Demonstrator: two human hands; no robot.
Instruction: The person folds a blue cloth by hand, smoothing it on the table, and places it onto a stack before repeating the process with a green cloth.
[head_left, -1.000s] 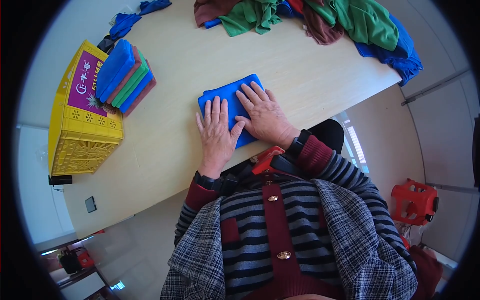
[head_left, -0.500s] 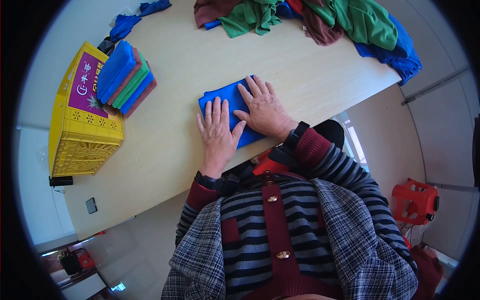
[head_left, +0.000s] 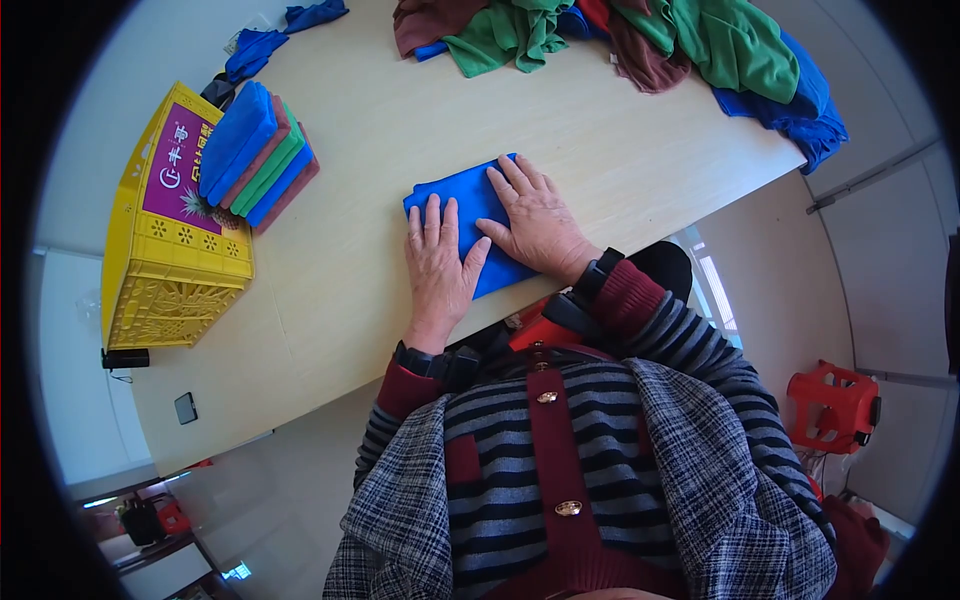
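A bright blue, flat-folded, roughly square fabric cloth [head_left: 473, 203] lies on the pale wood-grained table [head_left: 340, 290], close to the edge nearest the person and directly under both palms. The left hand [head_left: 440, 265] covers its left side and the right hand [head_left: 540, 225] its right side, so neither is nearer: both touch it. All fingers are extended and slightly spread, pressing flat from above, with nothing pinched or gripped. The 2 thumbs angle inward, their tips near each other over the cloth. A strip of blue shows beyond the left fingertips, while the right fingertips come almost to the far edge. With the hands covering so much, I cannot tell a clear long axis.

To the left, well apart from the cloth, stands a yellow moulded-plastic crate [head_left: 180, 285] with a purple printed panel; its contents are hidden. Just beside that panel is a neat stack of folded blue, brownish-red and green cloths [head_left: 262, 160], 5 layers visible. Along the far edge lies a loose heap of crumpled green, brown and blue fabric [head_left: 740, 50].
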